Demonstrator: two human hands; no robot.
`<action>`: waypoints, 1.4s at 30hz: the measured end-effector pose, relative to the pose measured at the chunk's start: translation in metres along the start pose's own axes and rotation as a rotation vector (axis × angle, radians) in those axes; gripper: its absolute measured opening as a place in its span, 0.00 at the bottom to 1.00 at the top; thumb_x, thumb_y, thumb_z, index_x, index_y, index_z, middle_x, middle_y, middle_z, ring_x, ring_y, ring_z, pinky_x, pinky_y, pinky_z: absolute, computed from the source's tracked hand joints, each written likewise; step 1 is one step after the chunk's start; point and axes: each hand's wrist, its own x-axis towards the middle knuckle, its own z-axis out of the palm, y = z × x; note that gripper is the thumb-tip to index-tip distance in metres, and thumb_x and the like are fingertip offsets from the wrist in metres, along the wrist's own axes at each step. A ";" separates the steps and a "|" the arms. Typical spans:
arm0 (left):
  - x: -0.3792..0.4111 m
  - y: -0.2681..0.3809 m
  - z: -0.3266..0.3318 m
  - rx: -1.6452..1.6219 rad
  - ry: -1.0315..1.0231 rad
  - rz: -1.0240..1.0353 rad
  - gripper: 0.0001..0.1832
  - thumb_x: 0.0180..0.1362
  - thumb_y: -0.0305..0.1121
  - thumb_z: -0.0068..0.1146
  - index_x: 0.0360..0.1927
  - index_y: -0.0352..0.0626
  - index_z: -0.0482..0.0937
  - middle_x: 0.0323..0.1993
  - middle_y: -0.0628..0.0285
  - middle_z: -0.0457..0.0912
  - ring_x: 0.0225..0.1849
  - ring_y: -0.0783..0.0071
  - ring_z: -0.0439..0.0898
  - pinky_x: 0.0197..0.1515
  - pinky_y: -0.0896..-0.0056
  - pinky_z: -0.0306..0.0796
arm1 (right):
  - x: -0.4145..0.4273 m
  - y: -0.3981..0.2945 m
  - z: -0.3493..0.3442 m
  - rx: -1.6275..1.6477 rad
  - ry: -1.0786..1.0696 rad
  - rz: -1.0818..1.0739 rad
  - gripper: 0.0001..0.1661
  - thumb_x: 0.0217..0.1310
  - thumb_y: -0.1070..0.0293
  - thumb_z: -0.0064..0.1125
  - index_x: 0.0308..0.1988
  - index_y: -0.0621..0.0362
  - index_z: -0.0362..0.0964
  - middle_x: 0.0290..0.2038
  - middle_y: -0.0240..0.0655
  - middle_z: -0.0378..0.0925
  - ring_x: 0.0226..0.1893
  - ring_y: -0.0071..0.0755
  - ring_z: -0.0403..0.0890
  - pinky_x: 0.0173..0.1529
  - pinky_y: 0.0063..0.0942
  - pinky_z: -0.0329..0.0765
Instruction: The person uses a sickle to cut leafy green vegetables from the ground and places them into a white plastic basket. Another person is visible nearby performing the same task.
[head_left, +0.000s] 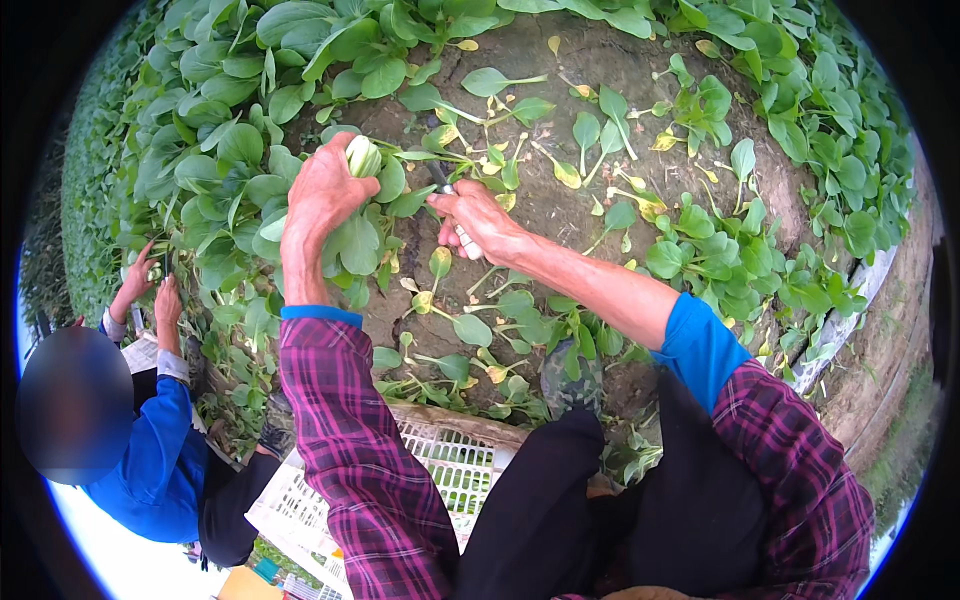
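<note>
My left hand (322, 184) grips a head of bok choy (364, 157), its pale ribbed stalk base showing beside the thumb. The leaves of that head hang below my fingers and blend with the plants behind. In my right hand (476, 221) is a knife (438, 174); its dark blade points up and left towards the bok choy, and a pale handle end shows under the fingers. The blade's tip lies among cut leaves, and I cannot tell if it touches the stalk. Loose green and yellow leaves (472, 330) lie on the soil below.
Dense rows of bok choy (217, 142) grow ahead and left, with more plants (847, 165) at right. A white plastic crate (457, 457) holding greens stands by my legs. At left a co-worker in a blue jacket (150, 472) holds a knife (167, 262) near the plants.
</note>
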 end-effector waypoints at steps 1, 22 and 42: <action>0.002 -0.005 0.002 0.005 -0.005 -0.009 0.26 0.41 0.33 0.64 0.48 0.39 0.78 0.40 0.48 0.85 0.44 0.51 0.84 0.47 0.56 0.75 | 0.000 0.001 0.001 0.011 0.003 -0.003 0.20 0.66 0.54 0.55 0.40 0.62 0.64 0.22 0.37 0.74 0.17 0.24 0.73 0.16 0.23 0.70; -0.042 -0.020 0.040 -0.154 0.166 -0.059 0.20 0.44 0.29 0.63 0.45 0.37 0.79 0.32 0.55 0.84 0.33 0.64 0.83 0.41 0.65 0.75 | 0.003 0.007 0.004 0.096 -0.048 -0.024 0.21 0.64 0.52 0.56 0.37 0.60 0.63 0.21 0.38 0.75 0.16 0.24 0.72 0.17 0.23 0.68; -0.066 -0.047 0.041 -0.607 0.238 -0.019 0.15 0.47 0.25 0.64 0.41 0.37 0.81 0.30 0.69 0.81 0.32 0.82 0.77 0.38 0.76 0.73 | -0.011 0.016 0.013 -0.117 0.021 -0.069 0.17 0.65 0.58 0.55 0.31 0.59 0.65 0.17 0.33 0.70 0.13 0.22 0.68 0.12 0.24 0.64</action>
